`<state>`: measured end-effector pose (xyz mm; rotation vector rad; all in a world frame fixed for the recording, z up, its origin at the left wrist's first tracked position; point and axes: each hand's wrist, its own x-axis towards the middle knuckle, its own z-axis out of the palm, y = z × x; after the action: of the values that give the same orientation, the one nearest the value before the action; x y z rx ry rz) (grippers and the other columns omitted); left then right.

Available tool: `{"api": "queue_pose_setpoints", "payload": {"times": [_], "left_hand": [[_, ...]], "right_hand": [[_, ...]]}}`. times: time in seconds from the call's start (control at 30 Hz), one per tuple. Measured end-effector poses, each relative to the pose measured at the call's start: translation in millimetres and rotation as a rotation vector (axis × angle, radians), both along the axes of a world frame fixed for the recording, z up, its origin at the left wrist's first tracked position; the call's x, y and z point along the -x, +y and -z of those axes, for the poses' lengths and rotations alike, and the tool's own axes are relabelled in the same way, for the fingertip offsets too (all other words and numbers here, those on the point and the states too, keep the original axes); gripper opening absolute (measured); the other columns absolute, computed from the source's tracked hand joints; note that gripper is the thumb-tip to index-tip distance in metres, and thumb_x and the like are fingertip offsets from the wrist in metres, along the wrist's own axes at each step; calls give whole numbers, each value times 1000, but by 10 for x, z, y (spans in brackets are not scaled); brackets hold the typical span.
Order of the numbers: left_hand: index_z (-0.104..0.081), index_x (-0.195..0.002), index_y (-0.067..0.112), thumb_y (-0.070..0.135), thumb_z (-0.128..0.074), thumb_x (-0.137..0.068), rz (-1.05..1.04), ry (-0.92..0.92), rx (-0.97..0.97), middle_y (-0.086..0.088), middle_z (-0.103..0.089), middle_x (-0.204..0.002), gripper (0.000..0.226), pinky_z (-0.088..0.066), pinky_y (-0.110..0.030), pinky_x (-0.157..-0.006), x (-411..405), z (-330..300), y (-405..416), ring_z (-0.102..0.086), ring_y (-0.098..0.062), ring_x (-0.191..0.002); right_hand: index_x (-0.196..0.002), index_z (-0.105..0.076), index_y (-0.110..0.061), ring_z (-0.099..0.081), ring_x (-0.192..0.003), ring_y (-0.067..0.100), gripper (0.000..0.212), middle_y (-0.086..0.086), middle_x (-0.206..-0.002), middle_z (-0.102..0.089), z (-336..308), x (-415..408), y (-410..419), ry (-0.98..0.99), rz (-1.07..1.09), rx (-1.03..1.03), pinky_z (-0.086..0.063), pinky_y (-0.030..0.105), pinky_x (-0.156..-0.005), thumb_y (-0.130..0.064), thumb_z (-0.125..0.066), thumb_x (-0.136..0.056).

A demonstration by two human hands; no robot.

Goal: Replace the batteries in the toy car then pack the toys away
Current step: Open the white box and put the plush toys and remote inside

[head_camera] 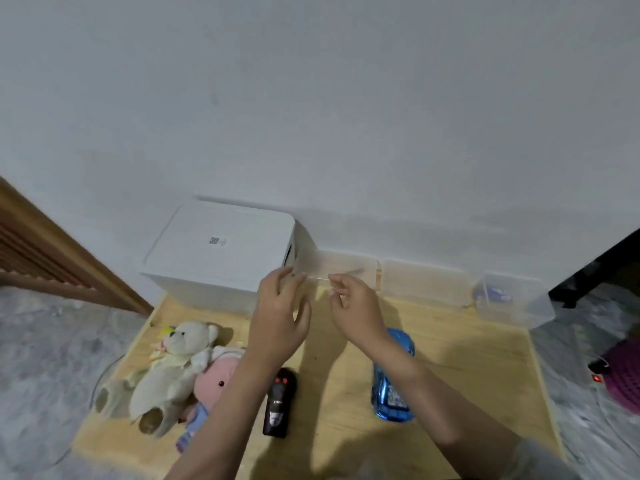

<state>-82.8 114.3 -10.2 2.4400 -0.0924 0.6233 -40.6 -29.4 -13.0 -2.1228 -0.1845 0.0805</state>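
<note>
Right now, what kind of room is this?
Probably a room at home: a low wooden table against a plain wall, soft toys like the teddy bear, and a blue toy car.

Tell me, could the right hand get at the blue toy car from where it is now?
Probably yes. The right hand is up at the clear box, and the blue toy car lies uncovered on the board just beneath that forearm, with nothing on it.
</note>
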Motion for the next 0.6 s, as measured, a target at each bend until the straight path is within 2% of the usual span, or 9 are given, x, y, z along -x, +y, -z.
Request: {"api": "queue_pose_setpoints", "payload": {"times": [0.1,0.2,0.27,0.37,0.43,0.5,0.6], "left_hand": [[-58,-120,3,8,-66,-79,-163,-38,12,-20,-50,-122,42,-39,-34,-100,6,-89,428,-49,-33,-116],[-47,-130,2,20,-64,-80,-290,-6,32,-24,-42,-127,57,-42,-45,-98,-63,-155,904,-42,-37,-120],[-43,-133,-1,31,-64,-77,-384,77,44,-29,-39,-129,67,-38,-52,-100,-128,-198,1206,-38,-42,-123],[-38,-138,-3,38,-75,-76,-495,232,38,-35,-34,-136,83,-28,-57,-107,-256,-273,1657,-30,-47,-131],[-29,-143,-1,46,-75,-73,-515,377,43,-33,-27,-143,96,-23,-53,-111,-353,-284,1938,-23,-43,-137],[-21,-145,0,52,-76,-70,-471,505,101,-29,-26,-145,107,-25,-50,-111,-480,-262,2160,-25,-41,-136],[-28,-138,2,55,-80,-62,-363,617,181,-22,-36,-137,106,-37,-52,-103,-659,-218,2341,-38,-41,-126]], "right_hand": [[-135,-47,-10,-58,-108,14,44,5,-126,-59,-163,45,382,55,6,-63,-44,22,-92,-15,-54,-92],[-142,-34,-13,-50,-120,17,55,4,-134,-48,-276,6,737,85,27,-34,-43,29,-100,-21,-55,-92],[-141,-34,-11,-45,-126,23,57,8,-139,-41,-326,-62,955,110,67,29,-42,35,-102,-25,-56,-90],[-136,-33,-6,-40,-127,29,59,13,-138,-35,-407,-149,1292,228,105,94,-39,34,-100,-29,-58,-88],[-138,-27,-2,-33,-131,33,69,17,-142,-32,-427,-204,1500,269,137,155,-34,36,-105,-34,-60,-87],[-142,-19,0,-26,-134,36,81,19,-143,-26,-450,-251,1666,312,201,195,-30,37,-107,-40,-61,-86],[-141,-21,-2,-26,-132,37,84,17,-142,-24,-484,-348,1811,402,361,131,-33,37,-103,-43,-64,-82]]}}
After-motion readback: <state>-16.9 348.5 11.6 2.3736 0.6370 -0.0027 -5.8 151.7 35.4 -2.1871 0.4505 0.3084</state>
